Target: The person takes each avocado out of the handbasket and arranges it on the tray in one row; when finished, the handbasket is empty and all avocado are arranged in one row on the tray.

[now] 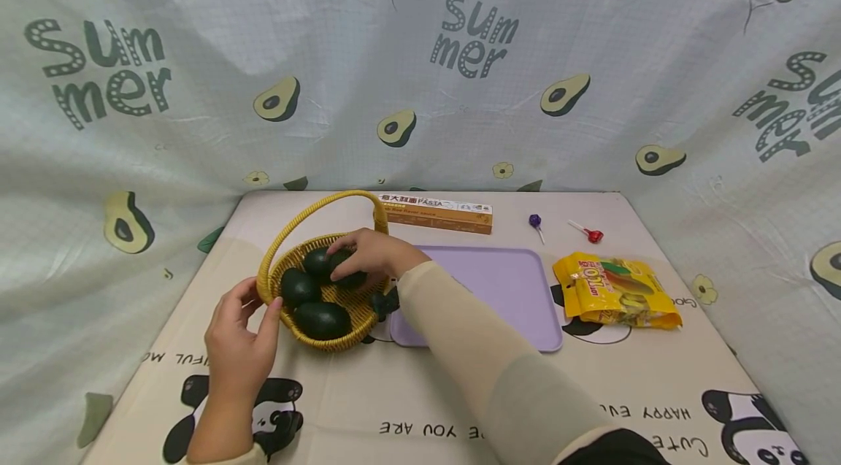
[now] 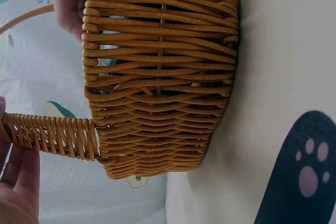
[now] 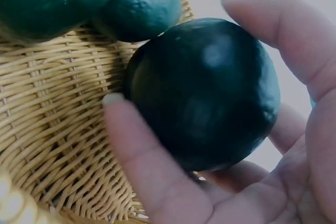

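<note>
A yellow wicker basket [image 1: 326, 345] with a tall arched handle stands on the left of the table and has several dark green avocados [image 1: 322, 320] inside. My left hand [image 1: 243, 333] holds the handle [image 2: 52, 136] low on its left side, near the rim. Reaching into the basket from the right, my right hand [image 1: 377, 253] grips one avocado [image 3: 205, 93] between thumb and fingers. In the right wrist view, two other avocados [image 3: 142, 9] lie beyond it against the woven wall. Part of the gripped avocado is hidden by the hand in the head view.
A lilac tray [image 1: 506, 290] lies right of the basket, partly under my right sleeve. Behind it is a pasta box [image 1: 436, 215]. Farther right are a purple lollipop [image 1: 535, 220], a red lollipop [image 1: 594, 236] and a yellow snack bag [image 1: 617, 291]. A printed curtain hangs around the table.
</note>
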Demonstrator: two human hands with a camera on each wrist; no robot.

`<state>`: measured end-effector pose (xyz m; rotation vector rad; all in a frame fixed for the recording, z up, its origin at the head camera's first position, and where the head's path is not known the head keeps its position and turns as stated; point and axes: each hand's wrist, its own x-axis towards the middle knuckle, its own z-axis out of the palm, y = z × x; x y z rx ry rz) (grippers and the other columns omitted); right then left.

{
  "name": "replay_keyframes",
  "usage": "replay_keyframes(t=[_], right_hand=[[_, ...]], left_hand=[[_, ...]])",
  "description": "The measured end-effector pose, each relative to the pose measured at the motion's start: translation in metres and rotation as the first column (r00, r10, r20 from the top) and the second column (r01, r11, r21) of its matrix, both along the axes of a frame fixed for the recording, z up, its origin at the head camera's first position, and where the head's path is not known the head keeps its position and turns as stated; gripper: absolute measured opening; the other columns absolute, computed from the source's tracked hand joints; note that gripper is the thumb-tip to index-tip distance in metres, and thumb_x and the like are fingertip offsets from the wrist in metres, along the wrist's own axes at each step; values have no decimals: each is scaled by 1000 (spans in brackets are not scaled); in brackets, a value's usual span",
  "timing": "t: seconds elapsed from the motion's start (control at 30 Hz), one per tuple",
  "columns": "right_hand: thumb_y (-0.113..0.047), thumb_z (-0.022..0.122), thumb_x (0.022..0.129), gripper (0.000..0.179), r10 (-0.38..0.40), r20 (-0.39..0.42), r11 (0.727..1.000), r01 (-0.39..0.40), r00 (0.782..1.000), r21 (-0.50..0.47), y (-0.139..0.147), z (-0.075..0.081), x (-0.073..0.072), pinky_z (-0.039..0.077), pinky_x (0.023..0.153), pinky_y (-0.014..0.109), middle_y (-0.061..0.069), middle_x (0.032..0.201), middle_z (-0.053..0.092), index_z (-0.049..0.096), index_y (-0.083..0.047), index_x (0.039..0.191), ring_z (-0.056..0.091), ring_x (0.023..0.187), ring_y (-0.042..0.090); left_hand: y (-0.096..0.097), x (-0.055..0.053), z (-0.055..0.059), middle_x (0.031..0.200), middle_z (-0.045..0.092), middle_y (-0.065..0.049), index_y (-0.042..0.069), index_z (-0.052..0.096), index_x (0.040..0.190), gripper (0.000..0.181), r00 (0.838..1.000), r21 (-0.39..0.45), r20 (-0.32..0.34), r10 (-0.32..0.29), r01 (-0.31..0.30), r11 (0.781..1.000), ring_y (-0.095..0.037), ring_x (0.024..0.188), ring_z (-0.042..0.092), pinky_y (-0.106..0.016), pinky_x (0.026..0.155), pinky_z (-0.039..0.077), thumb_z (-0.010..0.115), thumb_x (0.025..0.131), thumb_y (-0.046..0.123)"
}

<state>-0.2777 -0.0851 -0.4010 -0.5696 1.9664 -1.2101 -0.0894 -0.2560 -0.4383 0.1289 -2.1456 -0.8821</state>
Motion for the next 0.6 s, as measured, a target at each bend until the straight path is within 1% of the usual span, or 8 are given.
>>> replay_keyframes(t=[0.07,0.13,0.17,0.23,0.33,0.43,0.53,0.6], right_hand=[[-9,86,82,59,-2,22,1000,3,1000,-23,1,1,0,65,85,46,7,149,47,64,-21,135,60,115,21],[-7,88,79,64,-5,33,999,6,999,-33,2,1,0,64,88,46,5,146,47,62,-22,136,58,117,21],[-8,89,78,65,-4,24,999,5,1000,-33,3,1,0,64,89,45,5,146,48,62,-22,136,58,118,21],[-13,90,78,64,4,-20,1000,-4,1000,-23,4,0,-1,63,92,46,3,144,49,62,-23,134,58,118,20],[-21,91,78,61,11,-79,1000,-13,997,-14,6,-1,0,61,96,48,2,136,54,61,-22,131,58,117,19],[-25,90,79,60,12,-102,1000,-15,995,-25,9,-1,1,60,97,49,3,132,55,59,-21,130,58,116,19],[-25,89,80,66,14,-120,999,-20,993,-47,14,1,3,61,95,49,5,136,53,57,-19,137,58,118,19],[-27,88,82,68,17,-148,998,-26,989,-61,18,4,5,62,94,48,5,139,52,57,-19,142,58,118,19]], left_hand=[[0,0,0,124,63,-19,-4,57,132,46,1000,1,1,1,-1,1000,-34,116,64,0,100,40,75,89,-4],[0,0,0,125,63,-18,-4,57,132,46,1000,2,4,3,-3,1000,-33,117,64,0,100,40,75,90,-3],[0,1,0,125,64,-18,-4,57,132,46,1000,3,5,4,-4,1000,-33,117,64,0,100,40,75,90,-3],[0,1,0,125,64,-17,-3,58,132,45,1000,5,7,5,-5,1000,-32,118,64,0,100,39,75,90,-2],[1,2,1,125,64,-16,-2,58,132,45,1000,8,9,4,-4,1000,-31,118,64,1,100,39,75,91,0],[1,2,1,125,64,-16,-2,58,133,46,1000,9,10,2,-3,1000,-30,118,64,1,99,39,76,91,0],[1,2,1,125,64,-16,-2,58,132,46,1000,8,10,4,-4,1000,-31,117,65,2,99,39,76,90,0],[1,2,1,124,64,-16,-3,58,132,46,1000,7,10,5,-5,1000,-32,117,65,2,99,39,76,89,-1]])
